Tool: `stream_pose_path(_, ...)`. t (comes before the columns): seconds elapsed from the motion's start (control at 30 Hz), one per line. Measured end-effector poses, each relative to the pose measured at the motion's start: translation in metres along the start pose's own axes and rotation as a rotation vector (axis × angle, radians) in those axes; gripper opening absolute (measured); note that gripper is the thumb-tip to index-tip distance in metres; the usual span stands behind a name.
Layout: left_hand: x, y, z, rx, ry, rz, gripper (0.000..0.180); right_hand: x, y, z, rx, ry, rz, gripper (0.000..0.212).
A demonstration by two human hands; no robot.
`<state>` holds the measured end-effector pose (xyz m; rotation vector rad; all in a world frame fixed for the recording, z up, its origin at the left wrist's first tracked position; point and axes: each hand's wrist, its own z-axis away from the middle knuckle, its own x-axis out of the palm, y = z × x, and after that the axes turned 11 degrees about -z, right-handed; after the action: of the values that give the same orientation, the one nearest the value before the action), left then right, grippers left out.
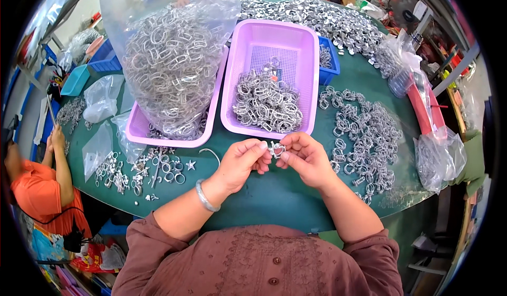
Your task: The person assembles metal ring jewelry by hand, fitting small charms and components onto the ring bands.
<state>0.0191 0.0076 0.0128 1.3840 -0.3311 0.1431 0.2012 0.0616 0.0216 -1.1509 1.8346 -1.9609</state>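
Between my two hands, just in front of a lilac basket (pixel 311 85), is a small silver metal fitting (pixel 276 149) with a looped outline. My left hand (pixel 238 161) pinches its left side between thumb and fingers. From the right, my right hand (pixel 310 161) grips the same piece with thumb and forefinger. Fingers cover part of it, so its exact kind is unclear. A heap of similar silver fittings (pixel 266 105) fills the near half of the basket. Many more ring-shaped fittings (pixel 367 143) lie loose on the green table to the right of my right hand.
A clear plastic bag (pixel 171 69) packed with metal rings stands in a second lilac basket (pixel 168 143). Small metal parts (pixel 171 169) lie left of my left wrist. Blue bins (pixel 328 74) and a large silver heap (pixel 317 19) are farther back. A person in orange (pixel 45 190) works at left.
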Motion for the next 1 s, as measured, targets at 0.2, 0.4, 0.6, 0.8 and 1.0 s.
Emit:
stream_pose_path(0.2,0.004,0.000,0.000,0.069,-0.048,-0.082,0.012,-0.004,0.000,-0.002,0.038,0.016,-0.179,0.018)
stream_pose_path(0.4,0.014,-0.002,0.002,0.303,-0.017,-0.210,0.027,-0.002,0.005,-0.003,0.023,0.010,-0.248,0.014)
stream_pose_path(0.6,0.015,-0.003,0.001,0.623,0.139,-0.684,0.036,0.005,0.008,-0.003,-0.015,0.021,-0.201,0.013)
stream_pose_path(0.8,0.014,0.000,0.002,0.707,0.174,-0.858,0.026,0.008,0.013,0.000,-0.085,0.001,-0.119,0.014)
stream_pose_path(1.0,0.011,0.000,0.001,0.727,0.234,-0.823,0.017,0.005,0.013,0.001,-0.059,0.011,-0.108,0.015)
